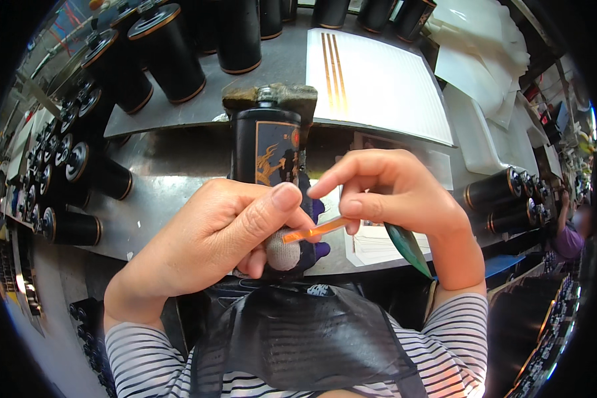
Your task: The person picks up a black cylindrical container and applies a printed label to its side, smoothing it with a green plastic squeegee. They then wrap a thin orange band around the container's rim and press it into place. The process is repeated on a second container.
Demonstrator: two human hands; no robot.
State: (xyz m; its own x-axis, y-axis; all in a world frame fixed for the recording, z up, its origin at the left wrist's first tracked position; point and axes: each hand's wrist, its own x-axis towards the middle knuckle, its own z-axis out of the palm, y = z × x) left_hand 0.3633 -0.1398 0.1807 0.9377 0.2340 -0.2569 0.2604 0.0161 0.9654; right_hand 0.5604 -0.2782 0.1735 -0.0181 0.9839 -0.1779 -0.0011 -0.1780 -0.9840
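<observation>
A narrow gold strip (323,229) with a pale border is pinched between the thumb and a finger of my right hand (398,194). The same hand has a green flat blade (409,248) sticking out below its palm. My left hand (224,234) is curled at the strip's free end, its thumb raised; whether it grips anything is hidden. Beside its lower fingers is a grey knit-covered knob (282,252). Beyond it, a black bottle (246,144) with a gold-figured label (277,154) lies in a holder, its neck against a worn block (298,99).
A white sheet (378,84) bearing three gold strips lies on the raised metal shelf (209,94). Black bottles (166,54) stand behind and at left (99,169); others (495,191) lie at right. Papers (373,246) sit beneath my right hand. A person (569,234) is far right.
</observation>
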